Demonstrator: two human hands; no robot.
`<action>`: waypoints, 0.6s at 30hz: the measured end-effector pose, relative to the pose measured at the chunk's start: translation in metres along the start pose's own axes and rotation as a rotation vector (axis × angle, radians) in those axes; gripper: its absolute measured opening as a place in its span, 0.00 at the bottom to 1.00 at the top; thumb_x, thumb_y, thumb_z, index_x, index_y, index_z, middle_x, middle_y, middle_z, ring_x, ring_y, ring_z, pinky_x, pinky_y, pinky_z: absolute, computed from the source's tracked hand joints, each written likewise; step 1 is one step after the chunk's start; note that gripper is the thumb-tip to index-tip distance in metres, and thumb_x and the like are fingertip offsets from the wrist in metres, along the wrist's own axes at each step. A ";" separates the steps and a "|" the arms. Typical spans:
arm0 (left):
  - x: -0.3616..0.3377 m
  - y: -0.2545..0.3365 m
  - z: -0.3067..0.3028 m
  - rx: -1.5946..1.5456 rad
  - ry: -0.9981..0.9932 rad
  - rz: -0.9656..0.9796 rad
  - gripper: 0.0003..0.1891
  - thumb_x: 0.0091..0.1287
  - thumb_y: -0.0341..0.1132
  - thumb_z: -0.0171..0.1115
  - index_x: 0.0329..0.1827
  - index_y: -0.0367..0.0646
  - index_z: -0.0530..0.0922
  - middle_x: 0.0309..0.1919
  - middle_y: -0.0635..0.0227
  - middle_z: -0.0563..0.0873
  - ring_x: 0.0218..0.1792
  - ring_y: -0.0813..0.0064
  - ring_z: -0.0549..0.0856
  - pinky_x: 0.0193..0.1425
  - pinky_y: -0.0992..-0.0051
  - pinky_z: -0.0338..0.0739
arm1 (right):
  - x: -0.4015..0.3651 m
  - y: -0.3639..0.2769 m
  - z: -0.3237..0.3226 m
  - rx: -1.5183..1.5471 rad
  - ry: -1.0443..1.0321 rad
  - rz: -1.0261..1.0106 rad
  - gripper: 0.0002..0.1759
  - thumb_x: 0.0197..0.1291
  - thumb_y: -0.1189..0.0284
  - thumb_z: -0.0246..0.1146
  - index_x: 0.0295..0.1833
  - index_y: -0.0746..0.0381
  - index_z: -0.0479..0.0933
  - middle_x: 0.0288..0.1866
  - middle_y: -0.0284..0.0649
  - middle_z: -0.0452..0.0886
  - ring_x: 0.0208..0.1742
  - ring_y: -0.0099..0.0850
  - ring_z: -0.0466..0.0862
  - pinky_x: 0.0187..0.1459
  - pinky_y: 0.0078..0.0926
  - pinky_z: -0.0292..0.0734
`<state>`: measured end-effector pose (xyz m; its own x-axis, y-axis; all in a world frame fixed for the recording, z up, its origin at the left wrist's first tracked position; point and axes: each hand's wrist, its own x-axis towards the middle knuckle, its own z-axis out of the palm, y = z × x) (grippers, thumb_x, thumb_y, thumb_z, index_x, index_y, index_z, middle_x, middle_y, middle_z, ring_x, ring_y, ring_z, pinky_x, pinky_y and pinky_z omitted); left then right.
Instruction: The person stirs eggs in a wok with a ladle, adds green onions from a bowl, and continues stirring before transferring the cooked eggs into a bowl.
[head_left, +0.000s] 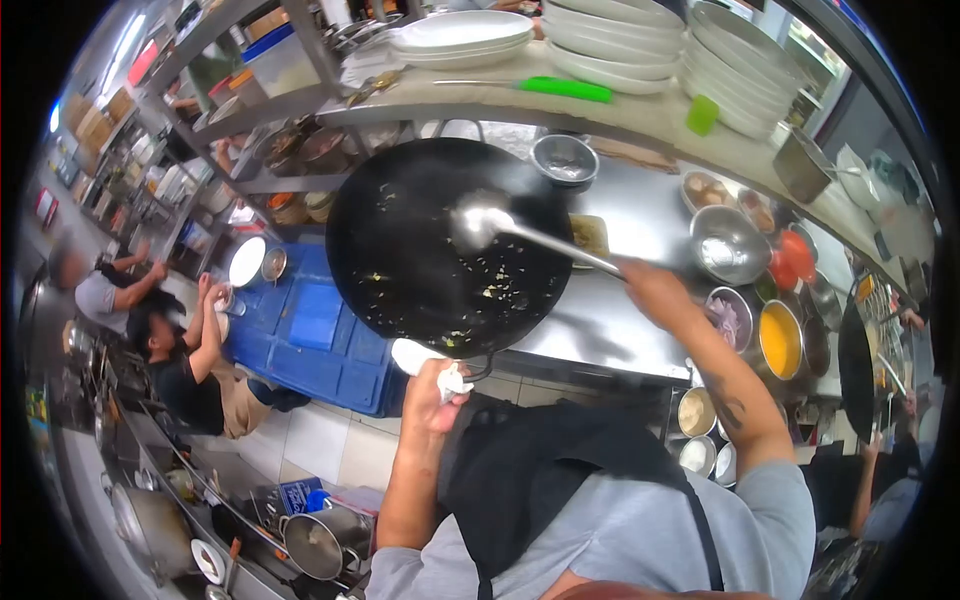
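Observation:
A large black wok [400, 240], tilted and scattered with small pale and green food bits, hangs before me. My left hand [428, 398] is closed around its near loop handle [487, 366], with a bunched white cloth [454, 381] in the grip. Gripped in my right hand [660, 292] is the shaft of a metal ladle [560, 244]. The ladle's blurred bowl overlaps the middle of the wok. Behind my left fingers, a white plate [407, 354] shows partly below the wok's rim.
Steel bowls, one with orange-yellow liquid [780, 340], crowd the counter [600, 325] at right. Stacked white plates [615, 45] and a green-handled utensil [565, 90] lie on the shelf above. Blue bins [365, 350] stand left; people [190, 350] work beyond them, others at far right.

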<state>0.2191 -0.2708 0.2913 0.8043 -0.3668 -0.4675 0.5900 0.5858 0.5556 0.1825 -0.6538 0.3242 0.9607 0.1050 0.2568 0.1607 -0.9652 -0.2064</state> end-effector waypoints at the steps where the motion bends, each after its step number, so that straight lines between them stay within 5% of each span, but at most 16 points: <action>1: 0.001 -0.001 0.001 0.027 0.012 -0.008 0.05 0.60 0.30 0.55 0.36 0.39 0.74 0.26 0.64 0.79 0.25 0.75 0.79 0.18 0.79 0.65 | 0.015 -0.004 0.012 0.050 0.067 -0.005 0.18 0.60 0.72 0.54 0.57 0.62 0.71 0.47 0.53 0.79 0.44 0.51 0.80 0.43 0.44 0.77; 5: 0.012 -0.004 0.001 0.040 -0.035 -0.009 0.05 0.59 0.31 0.56 0.34 0.39 0.74 0.25 0.63 0.79 0.23 0.75 0.78 0.17 0.79 0.64 | 0.074 -0.036 0.058 0.281 0.100 0.029 0.19 0.60 0.74 0.57 0.57 0.67 0.71 0.39 0.55 0.78 0.41 0.51 0.80 0.43 0.45 0.74; 9: 0.013 -0.006 0.007 0.091 -0.019 -0.012 0.05 0.60 0.32 0.55 0.31 0.41 0.75 0.24 0.64 0.79 0.22 0.76 0.77 0.17 0.79 0.64 | 0.046 -0.056 0.045 0.328 0.049 -0.055 0.18 0.60 0.74 0.54 0.56 0.67 0.70 0.41 0.53 0.78 0.41 0.51 0.80 0.42 0.46 0.75; 11: 0.012 -0.004 0.003 0.087 -0.037 -0.015 0.05 0.60 0.32 0.54 0.32 0.41 0.75 0.25 0.65 0.80 0.22 0.76 0.77 0.17 0.79 0.64 | 0.007 -0.033 0.044 0.248 0.155 -0.187 0.19 0.60 0.73 0.55 0.57 0.65 0.71 0.42 0.50 0.79 0.43 0.50 0.80 0.44 0.46 0.75; 15: 0.008 -0.003 -0.013 0.039 -0.084 -0.037 0.06 0.61 0.31 0.54 0.37 0.40 0.75 0.26 0.65 0.80 0.23 0.76 0.78 0.17 0.79 0.64 | -0.044 -0.012 -0.013 -0.042 -0.126 -0.067 0.18 0.61 0.73 0.55 0.57 0.62 0.72 0.37 0.46 0.77 0.33 0.47 0.81 0.36 0.43 0.78; 18: -0.002 0.001 -0.015 0.024 -0.074 -0.051 0.08 0.61 0.32 0.53 0.41 0.41 0.74 0.28 0.65 0.80 0.25 0.76 0.79 0.17 0.79 0.64 | -0.045 -0.017 -0.018 -0.086 -0.084 -0.059 0.18 0.59 0.75 0.56 0.56 0.62 0.72 0.36 0.45 0.76 0.28 0.46 0.80 0.33 0.43 0.77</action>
<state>0.2168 -0.2586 0.2829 0.7755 -0.4487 -0.4441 0.6313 0.5479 0.5488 0.1323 -0.6460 0.3330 0.9663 0.1783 0.1858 0.2010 -0.9733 -0.1110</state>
